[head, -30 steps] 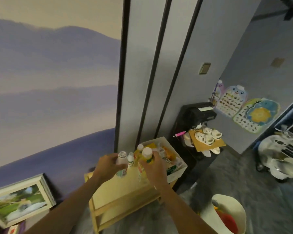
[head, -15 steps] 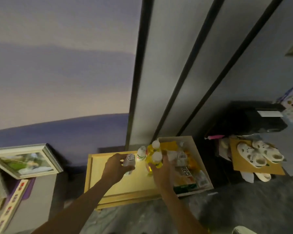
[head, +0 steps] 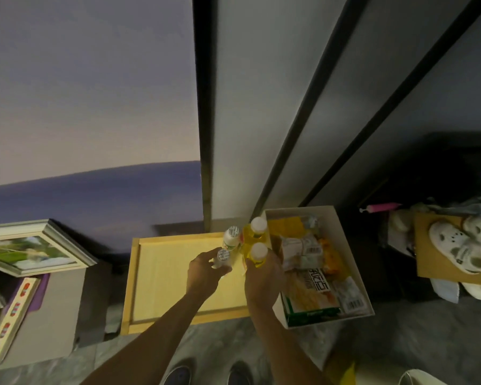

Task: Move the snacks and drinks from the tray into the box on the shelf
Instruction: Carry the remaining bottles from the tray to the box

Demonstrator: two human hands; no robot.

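Grey panelled wall [head: 261, 93] behind. Pale wooden tray [head: 172, 279] lying beside white cardboard box [head: 354, 262], box already holding snack packets [head: 311, 290]. Left hand [head: 203, 272] gripping small clear bottle [head: 223, 257], right hand [head: 264, 280] gripping yellow white-capped drink bottle [head: 257, 253]; both upright, likely for lifting boxward. Second yellow bottle [head: 257, 228] standing behind.

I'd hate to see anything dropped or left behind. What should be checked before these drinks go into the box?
1. Left hand grips the small bottle: ok.
2. Right hand grips the yellow bottle: ok.
3. Box sits right beside the tray: ok.
4. Free room among the snack packets: cannot tell.
5. Tray emptied: not ok; a second yellow bottle and a white bottle stand on it.
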